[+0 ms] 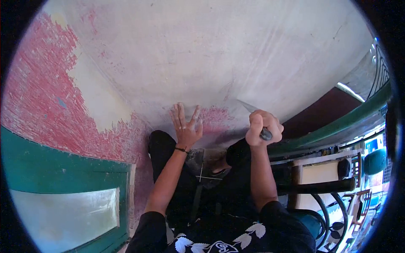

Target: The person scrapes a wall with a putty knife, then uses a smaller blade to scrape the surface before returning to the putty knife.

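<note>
We judge the main risk to lie with the scraper: its blade meets the wall at a shallow angle, and if the edge catches or skids on the smooth pale surface it could jump sideways toward the left hand, which lies near it on the same wall, just across a small patch of red paint. Too steep a tilt could also gouge the plaster instead of the coating. The right hand is a tight fist, its grip closed fully round the scraper's dark handle, with the butt end showing below the little finger and the blade pointing up and left; the forearm rises nearly straight from the elbow. The left hand's grip is wide, holding nothing: palm flat on the wall, fingers spread and pointing up, arm stretched out, a thin dark wristband at the wrist. A green railing runs off to the right, well apart from both hands.
</note>
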A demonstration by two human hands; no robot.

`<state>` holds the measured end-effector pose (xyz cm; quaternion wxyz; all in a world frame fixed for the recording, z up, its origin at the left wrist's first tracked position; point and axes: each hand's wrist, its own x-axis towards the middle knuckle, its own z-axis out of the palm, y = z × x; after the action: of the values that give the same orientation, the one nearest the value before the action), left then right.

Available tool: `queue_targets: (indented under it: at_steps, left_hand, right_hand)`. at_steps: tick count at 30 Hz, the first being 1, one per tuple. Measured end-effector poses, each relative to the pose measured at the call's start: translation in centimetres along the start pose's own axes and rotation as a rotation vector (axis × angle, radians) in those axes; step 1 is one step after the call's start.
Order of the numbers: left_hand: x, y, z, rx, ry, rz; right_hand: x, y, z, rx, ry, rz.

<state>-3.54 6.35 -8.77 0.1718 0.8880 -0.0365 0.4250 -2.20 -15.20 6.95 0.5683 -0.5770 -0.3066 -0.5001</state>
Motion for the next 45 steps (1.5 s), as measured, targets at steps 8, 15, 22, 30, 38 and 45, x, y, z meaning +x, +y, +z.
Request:
queue_targets:
  at_steps: [8,15,22,30,38,45]
  left_hand:
    - [-1.2,0.0,0.3,0.001,0.007,-0.002]
    - [-0.6,-0.1,0.8,-0.008,0.008,0.023]
    - [-0.8,0.0,0.2,-0.010,-0.002,0.001]
    - [-1.1,0.3,0.1,-0.012,-0.005,0.012]
    - [-0.9,0.2,0.0,-0.004,-0.021,0.010]
    - [-0.6,-0.1,0.1,0.010,0.000,0.030]
  right_hand:
    - [-0.6,0.7,-1.1,-0.038,0.062,0.022]
    - [0.6,1.5,-1.4,-0.144,-0.073,0.108]
    - [-0.2,0.5,-1.2,-0.025,0.053,0.000]
    - [0.6,1.1,-2.7,-0.191,-0.022,0.100]
    - [1.8,0.3,-2.0,-0.081,-0.009,-0.067]
    - [0.9,1.0,-2.6,-0.083,0.037,0.047]
